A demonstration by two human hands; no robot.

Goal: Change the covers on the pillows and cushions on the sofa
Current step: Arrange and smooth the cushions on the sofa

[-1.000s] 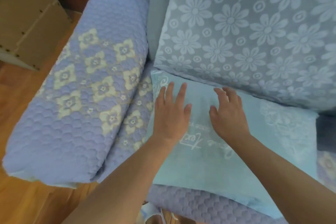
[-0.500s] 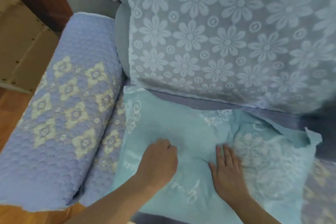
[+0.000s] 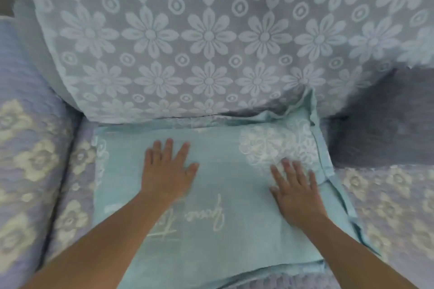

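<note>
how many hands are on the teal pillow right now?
2. The left hand lies flat, fingers spread, near the middle of the teal pillow. The right hand lies flat towards its right end, beside the white lace print. Neither grips the fabric.

- The sofa seat (image 3: 387, 206) carries it all, under a lilac quilted cover with pale flower patches, showing bare to the right of my right hand (image 3: 297, 191).
- Flat on the seat, directly under both my palms, lies the light blue pillow (image 3: 225, 195) with white script lettering.
- My left hand (image 3: 168, 171) presses it with fingers spread.
- Beyond my fingertips, the big daisy-patterned cushion (image 3: 206, 37) stands on the seat, touching the pillow's far edge.
- Left of my left hand rises the quilted armrest (image 3: 25, 171).
</note>
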